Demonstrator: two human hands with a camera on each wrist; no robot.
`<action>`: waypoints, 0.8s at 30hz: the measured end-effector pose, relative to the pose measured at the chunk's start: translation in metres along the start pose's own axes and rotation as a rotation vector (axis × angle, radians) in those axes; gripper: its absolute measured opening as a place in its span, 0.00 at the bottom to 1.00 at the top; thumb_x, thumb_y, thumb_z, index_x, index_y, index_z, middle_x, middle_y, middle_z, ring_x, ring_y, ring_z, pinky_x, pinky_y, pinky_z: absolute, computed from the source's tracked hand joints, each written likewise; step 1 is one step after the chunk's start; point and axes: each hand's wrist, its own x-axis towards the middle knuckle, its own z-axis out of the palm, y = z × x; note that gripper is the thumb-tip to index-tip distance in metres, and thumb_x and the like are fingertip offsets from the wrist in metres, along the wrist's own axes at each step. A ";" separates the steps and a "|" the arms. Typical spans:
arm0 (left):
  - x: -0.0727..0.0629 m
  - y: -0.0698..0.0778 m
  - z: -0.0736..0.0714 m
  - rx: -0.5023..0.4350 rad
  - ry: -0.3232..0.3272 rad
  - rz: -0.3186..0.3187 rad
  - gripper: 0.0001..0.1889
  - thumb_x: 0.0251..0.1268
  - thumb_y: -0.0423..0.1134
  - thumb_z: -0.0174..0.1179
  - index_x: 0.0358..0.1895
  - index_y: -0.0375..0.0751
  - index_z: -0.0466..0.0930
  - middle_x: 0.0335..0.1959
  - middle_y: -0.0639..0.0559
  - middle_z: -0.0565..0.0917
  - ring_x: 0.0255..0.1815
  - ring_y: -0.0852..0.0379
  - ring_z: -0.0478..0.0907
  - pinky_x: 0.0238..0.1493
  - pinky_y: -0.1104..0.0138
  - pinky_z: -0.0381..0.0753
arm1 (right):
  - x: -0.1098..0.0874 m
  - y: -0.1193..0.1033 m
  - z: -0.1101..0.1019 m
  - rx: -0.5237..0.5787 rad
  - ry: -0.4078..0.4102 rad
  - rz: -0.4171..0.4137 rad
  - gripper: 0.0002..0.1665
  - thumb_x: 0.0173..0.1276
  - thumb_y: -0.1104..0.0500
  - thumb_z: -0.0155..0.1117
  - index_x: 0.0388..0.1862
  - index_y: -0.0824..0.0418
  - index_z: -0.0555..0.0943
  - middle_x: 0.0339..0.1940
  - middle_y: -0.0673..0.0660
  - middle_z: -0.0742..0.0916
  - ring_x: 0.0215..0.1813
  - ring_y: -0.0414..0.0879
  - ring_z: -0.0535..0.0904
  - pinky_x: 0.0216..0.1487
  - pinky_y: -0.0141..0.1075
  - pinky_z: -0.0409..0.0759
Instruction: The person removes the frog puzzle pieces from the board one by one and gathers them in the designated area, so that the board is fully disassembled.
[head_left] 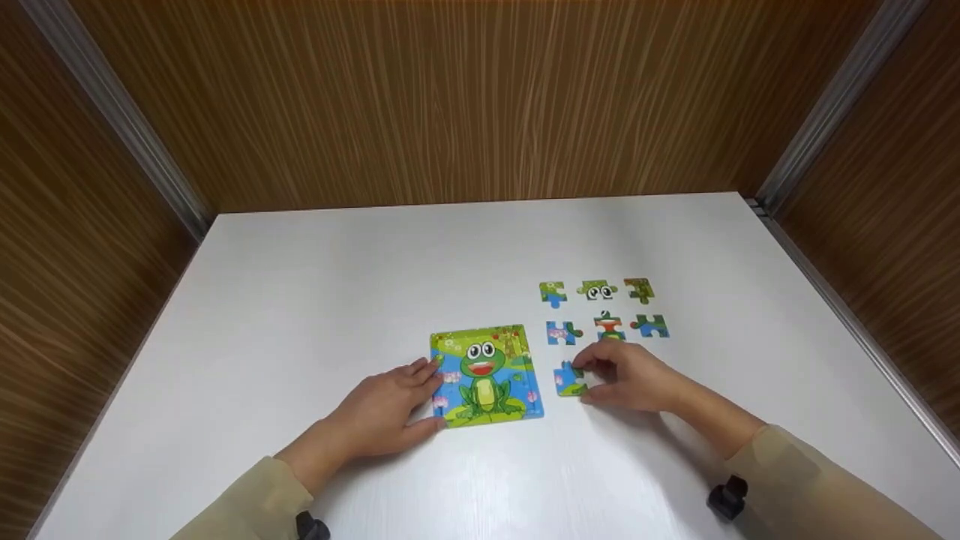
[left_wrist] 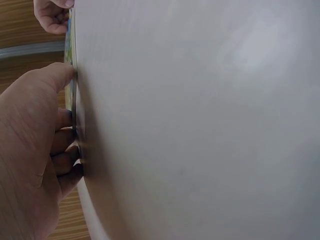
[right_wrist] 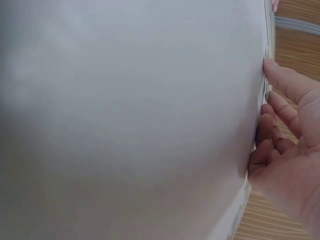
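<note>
Well, from my remote seat the head view gives me the most: on the white table (head_left: 300, 300) lies a frog puzzle board (head_left: 486, 376), with the left hand (head_left: 386, 412) at its left side. I read that hand as released, its fingers extended and relaxed, fingertips touching the board's left edge and thumb at the near left corner. The right hand (head_left: 637, 379) grasps a corner puzzle piece (head_left: 568, 381), thumb and index finger pinching it just right of the board. Beyond that piece I see a middle row with a lotus piece (head_left: 561, 332), a frog-mouth piece (head_left: 609, 325) and a blue-green piece (head_left: 651, 325), then a farther row where a frog-eyes piece (head_left: 598, 290) sits between two others. Brown wood-grain panels (head_left: 480, 97) wall in the table.

On the left wrist view I get the board edge-on, thumb and fingers against it, part of the right hand past its far end.

Over on the right wrist view, I see the thumb down at table level and the other fingers bent; I can't make out the piece from this angle.
</note>
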 end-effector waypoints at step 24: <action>0.001 -0.001 0.001 -0.014 -0.006 -0.010 0.36 0.77 0.60 0.55 0.76 0.35 0.74 0.79 0.41 0.70 0.80 0.42 0.67 0.73 0.47 0.73 | 0.001 0.002 0.001 0.018 -0.006 0.007 0.25 0.62 0.56 0.84 0.56 0.59 0.86 0.51 0.51 0.86 0.51 0.48 0.79 0.58 0.44 0.82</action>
